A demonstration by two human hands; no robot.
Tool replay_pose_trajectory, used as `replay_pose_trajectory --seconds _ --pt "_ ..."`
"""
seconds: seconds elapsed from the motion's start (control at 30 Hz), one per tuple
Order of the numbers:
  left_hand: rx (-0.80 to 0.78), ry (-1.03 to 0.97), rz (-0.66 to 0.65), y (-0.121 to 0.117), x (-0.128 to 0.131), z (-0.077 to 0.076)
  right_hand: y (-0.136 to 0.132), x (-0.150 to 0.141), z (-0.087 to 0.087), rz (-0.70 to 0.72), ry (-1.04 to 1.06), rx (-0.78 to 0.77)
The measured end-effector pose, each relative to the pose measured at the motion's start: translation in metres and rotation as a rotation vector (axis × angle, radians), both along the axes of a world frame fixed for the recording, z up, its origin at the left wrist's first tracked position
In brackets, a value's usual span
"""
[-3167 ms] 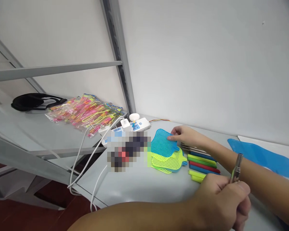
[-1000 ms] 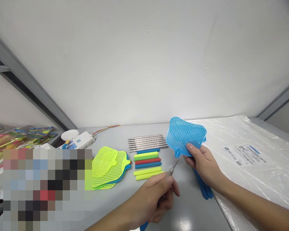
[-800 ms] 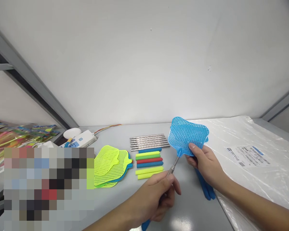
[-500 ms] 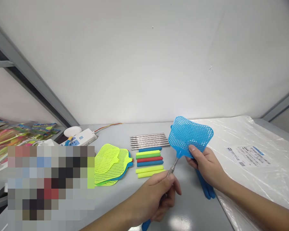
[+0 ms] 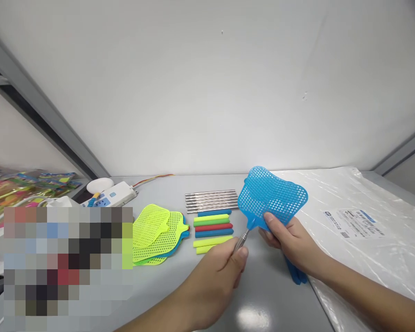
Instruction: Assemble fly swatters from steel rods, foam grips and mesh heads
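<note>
Left to right: there's a stack of mesh heads (image 5: 159, 235), yellow-green on top with blue peeking out, lying loose with nothing fitted; next over, metal rods (image 5: 212, 201) sit bare toward the far side, with coloured tubes (image 5: 212, 227) just nearer, loose too; then the left hand (image 5: 221, 272), curled closed around a gripped rod (image 5: 241, 242) whose tip meets the neck of the blue mesh head (image 5: 273, 196); the right hand (image 5: 290, 242) pinches that head by its near edge, thumb in front; so I'd say one's joined or close to it, can't tell how deep; blue tubes (image 5: 295, 272) lie below the right wrist.

All this is on a shiny grey desk (image 5: 273, 304); far left are bright packets (image 5: 17, 184), a pixelated patch I can't make out and a white power strip (image 5: 119, 196); white wall (image 5: 207, 92) behind; over right, a plastic-covered white sheet (image 5: 397, 240) with a label (image 5: 354, 223).
</note>
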State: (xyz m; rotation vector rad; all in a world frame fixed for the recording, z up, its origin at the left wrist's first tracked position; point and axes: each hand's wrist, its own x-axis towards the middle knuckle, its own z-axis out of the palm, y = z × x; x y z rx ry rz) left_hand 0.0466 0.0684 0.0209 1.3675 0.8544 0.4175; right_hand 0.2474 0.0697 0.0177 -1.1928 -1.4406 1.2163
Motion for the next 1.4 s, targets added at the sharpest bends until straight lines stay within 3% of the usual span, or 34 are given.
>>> replay_pose_trajectory --seconds 0.17,0.4,0.63,0.87,1.03,1.07,1.2,1.4 --pt "0.024 0.010 0.044 -0.003 0.002 0.000 0.001 0.000 0.002 0.028 -0.006 0.014" --pt "-0.430 -0.213 -0.016 -0.007 0.006 -0.008 -0.002 -0.007 0.000 0.000 0.076 -0.008" --pt "-0.409 -0.305 -0.056 -0.010 0.006 -0.011 -0.012 -0.012 0.013 0.070 -0.065 -0.064" --pt "-0.462 -0.285 -0.149 -0.006 0.002 -0.003 -0.018 -0.012 0.015 -0.070 0.002 -0.028" --pt "-0.523 -0.272 -0.225 -0.003 -0.003 0.003 0.009 0.021 0.024 -0.434 0.148 0.009" --pt "-0.533 -0.275 -0.227 -0.002 -0.003 0.003 0.017 0.029 0.024 -0.502 0.216 0.085" --pt "-0.580 -0.275 -0.227 -0.001 -0.002 -0.003 0.032 0.040 0.018 -0.364 0.290 0.113" --pt "-0.517 -0.330 -0.186 -0.004 0.001 0.002 0.003 0.008 0.012 -0.085 0.095 0.051"
